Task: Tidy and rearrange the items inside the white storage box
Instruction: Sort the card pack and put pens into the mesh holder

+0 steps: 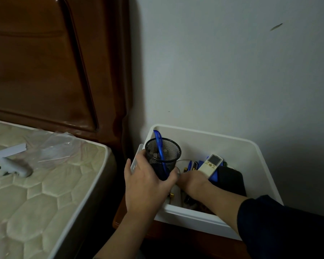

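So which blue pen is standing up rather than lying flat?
The blue pen in the mesh cup held by the left hand; it leans upright there, while the other pen lies in the box.

- A home bedroom, dimly lit.
- A bare quilted mattress (36, 193) fills the 8 o'clock area.
- A carved dark wooden headboard (45, 62) rises at 10 o'clock.
- A plain painted wall (232, 71) spans 1 to 3 o'clock.
- A wooden bedside cabinet (157, 232) sits at 6 o'clock.

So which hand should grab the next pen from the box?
The right hand, probably. It is already down in the box beside the loose pens, while the left hand grips the cup.
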The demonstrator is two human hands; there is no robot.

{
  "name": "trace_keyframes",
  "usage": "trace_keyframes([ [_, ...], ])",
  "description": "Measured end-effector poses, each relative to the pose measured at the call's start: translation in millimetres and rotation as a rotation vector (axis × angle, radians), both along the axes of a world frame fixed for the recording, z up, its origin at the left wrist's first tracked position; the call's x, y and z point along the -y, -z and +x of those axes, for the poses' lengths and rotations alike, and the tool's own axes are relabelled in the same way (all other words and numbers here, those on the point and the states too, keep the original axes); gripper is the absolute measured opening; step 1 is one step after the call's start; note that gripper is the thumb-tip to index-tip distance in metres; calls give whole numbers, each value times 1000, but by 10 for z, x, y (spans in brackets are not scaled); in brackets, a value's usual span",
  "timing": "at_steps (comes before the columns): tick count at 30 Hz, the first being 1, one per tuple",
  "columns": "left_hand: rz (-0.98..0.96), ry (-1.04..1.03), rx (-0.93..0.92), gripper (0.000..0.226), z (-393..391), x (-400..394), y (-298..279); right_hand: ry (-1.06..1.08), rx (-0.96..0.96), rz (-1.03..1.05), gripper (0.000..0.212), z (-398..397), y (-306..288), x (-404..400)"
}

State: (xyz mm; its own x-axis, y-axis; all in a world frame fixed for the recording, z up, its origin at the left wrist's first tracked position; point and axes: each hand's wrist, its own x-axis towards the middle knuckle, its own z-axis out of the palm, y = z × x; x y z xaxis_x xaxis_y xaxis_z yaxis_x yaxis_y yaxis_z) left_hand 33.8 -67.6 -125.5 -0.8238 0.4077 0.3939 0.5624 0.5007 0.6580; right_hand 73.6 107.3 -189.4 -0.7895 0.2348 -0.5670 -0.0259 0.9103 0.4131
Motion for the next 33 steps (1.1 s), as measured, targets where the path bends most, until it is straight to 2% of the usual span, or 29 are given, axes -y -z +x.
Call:
trace_keyframes([
  [9, -21, 5, 0, 80, -6, -7, 19, -68, -37, 23, 55, 15, -85, 86],
  [12, -18, 4, 0, 78, -7, -8, 16, -36, -60, -72, 46, 69, -232, 76],
  [14, -18, 2, -6, 77, -6, -5, 8, 73, -156, -231, 33, 130, -350, 44],
  [19, -5, 26, -24, 78, -19, 2, 9, 315, -698, -597, 14, 407, -612, -36],
  [23, -7, 41, -50, 78, -18, 15, 19, 684, -1417, -989, 13, 501, -911, -102],
  [25, -21, 45, -45, 81, -15, 16, 9, 720, -1748, -1199, 11, 489, -1217, -129],
  [27, -36, 53, -36, 82, -12, 17, 0, 663, -1909, -1351, 11, 465, -1547, -117],
  [28, -41, 57, -30, 82, -13, 20, -6, 624, -1919, -1408, 13, 443, -1676, -89],
  [30, -44, 65, -26, 82, -12, 30, -28, 574, -1818, -1455, 17, 380, -1816, 21],
  [31, -39, 72, -27, 82, -8, 38, -37, 557, -1727, -1424, 18, 348, -1825, 102],
  [33, -10, 93, -19, 81, 4, 57, -55, 485, -1541, -1210, 19, 303, -1737, 244],
])
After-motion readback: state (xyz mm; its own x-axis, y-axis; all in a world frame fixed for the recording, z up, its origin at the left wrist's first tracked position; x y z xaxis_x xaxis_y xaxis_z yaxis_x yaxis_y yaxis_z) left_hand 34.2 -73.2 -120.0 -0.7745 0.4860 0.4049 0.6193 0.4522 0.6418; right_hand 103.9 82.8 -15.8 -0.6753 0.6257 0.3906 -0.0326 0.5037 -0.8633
